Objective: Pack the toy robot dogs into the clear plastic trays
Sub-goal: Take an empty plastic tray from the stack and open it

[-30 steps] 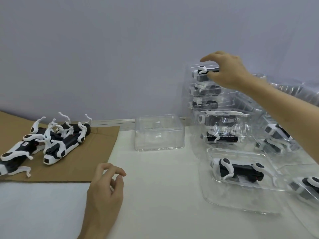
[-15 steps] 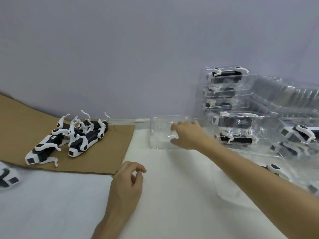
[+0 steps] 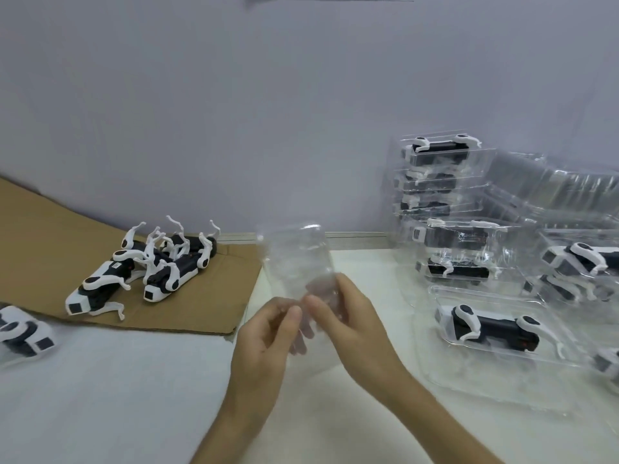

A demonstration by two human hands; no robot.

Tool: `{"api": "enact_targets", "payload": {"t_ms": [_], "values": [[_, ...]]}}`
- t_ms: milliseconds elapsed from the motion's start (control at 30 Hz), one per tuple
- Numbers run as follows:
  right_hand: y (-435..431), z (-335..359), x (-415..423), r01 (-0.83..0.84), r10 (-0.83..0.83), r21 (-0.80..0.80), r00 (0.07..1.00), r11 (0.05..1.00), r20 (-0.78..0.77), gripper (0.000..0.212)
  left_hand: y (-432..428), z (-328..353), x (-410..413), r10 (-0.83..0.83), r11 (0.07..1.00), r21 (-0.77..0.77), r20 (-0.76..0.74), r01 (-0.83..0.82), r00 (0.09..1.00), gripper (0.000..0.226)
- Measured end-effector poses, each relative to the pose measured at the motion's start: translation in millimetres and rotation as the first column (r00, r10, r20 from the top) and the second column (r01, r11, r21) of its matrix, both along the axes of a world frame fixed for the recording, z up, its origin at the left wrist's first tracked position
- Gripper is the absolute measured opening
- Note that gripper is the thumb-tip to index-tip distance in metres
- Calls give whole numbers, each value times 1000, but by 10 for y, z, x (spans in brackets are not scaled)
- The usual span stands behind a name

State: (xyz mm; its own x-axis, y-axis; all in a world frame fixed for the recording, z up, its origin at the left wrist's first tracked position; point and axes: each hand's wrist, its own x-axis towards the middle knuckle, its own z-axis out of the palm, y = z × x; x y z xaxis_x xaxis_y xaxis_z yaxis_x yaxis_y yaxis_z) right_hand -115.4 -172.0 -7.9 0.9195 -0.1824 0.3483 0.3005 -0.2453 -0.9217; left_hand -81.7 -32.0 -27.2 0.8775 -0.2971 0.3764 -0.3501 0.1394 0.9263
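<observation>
You hold an empty clear plastic tray (image 3: pixel 298 262) above the white surface (image 3: pixel 134 380), tilted up on end, its far end toward the wall. Your left hand (image 3: pixel 268 333) pinches its near edge, thumb against fingers; your right hand (image 3: pixel 348 316) has its grip clamped on the same edge from the other side, fingers showing through the plastic.

The unpacked toy robot dogs (image 3: pixel 147 272) are black with white legs, lying in a loose pile on the brown cardboard sheet (image 3: pixel 207 296) to your left, legs sticking up. One more dog (image 3: pixel 23 331) lies off the cardboard at the left edge.

On your right, a stack of filled trays (image 3: pixel 445 202) stands against the wall, each holding a dog. The nearest filled tray (image 3: pixel 485 373) lies flat with one dog (image 3: pixel 485 326) in it.

Between cardboard and trays, bare surface lies open under your hands.
</observation>
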Motion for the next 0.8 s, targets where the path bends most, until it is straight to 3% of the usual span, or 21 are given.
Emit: {"api": "enact_targets", "payload": {"t_ms": [100,267,467,600,800], "values": [[27,-160,-196,9,-9,122,1000,993,-2,16,-7,24,-92,-67,998,19,5,67,998,25],[-86,-155,-250,48,-48,132,999,990,-3,9,-10,34,-86,-101,995,17,-58,102,993,26],[-66,-167,-250,53,-55,138,998,989,14,10,68,71,-11,-49,999,7,-105,50,993,11],[-86,-173,-241,79,-83,170,996,982,21,10,76,59,16,-42,999,3,-122,43,992,27],[-146,-164,-243,101,-106,188,994,977,17,10,82,59,11,-113,993,23,-115,116,987,24]]}}
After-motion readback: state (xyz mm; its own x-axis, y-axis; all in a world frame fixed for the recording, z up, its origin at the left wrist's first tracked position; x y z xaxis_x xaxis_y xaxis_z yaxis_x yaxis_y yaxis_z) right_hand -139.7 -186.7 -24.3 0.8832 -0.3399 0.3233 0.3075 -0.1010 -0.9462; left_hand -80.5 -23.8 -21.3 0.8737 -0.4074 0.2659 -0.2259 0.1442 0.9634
